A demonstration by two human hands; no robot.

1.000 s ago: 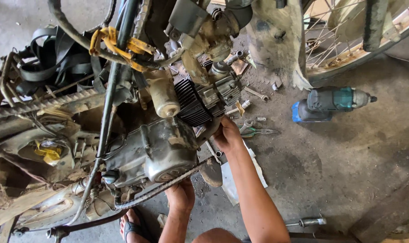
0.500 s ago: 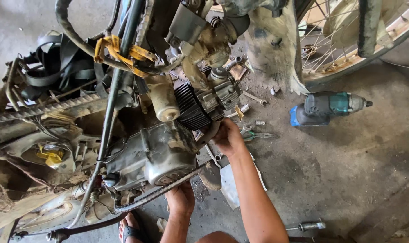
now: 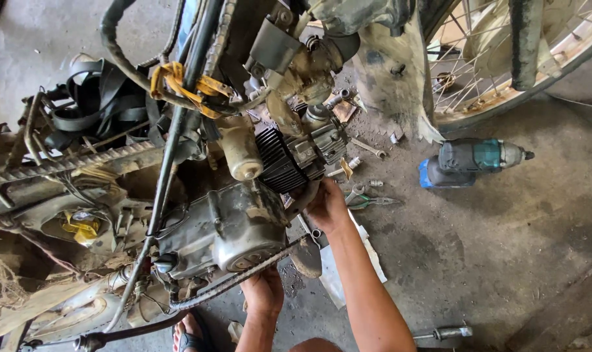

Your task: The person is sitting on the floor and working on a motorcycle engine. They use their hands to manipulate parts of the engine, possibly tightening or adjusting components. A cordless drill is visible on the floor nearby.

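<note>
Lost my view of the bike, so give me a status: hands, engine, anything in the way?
Right hand up under engine beside the finned cylinder. Left hand under the engine cover. Pliers and impact driver on floor nearby.

Above the left hand point(image 3: 263, 290) the engine case point(image 3: 234, 225) is cast metal, dull grey and grimy, with a smoother round cover. Just beside the right hand point(image 3: 326, 205) the black cylinder fins point(image 3: 277, 160) look like matt, ridged metal. Right of both hands lies an impact driver point(image 3: 472, 161) — teal and black plastic, slightly glossy. The floor point(image 3: 504, 261) is rough, stained concrete. Up and left of the hands, black rubber straps point(image 3: 107, 107) look smooth — faintly shiny.
</note>
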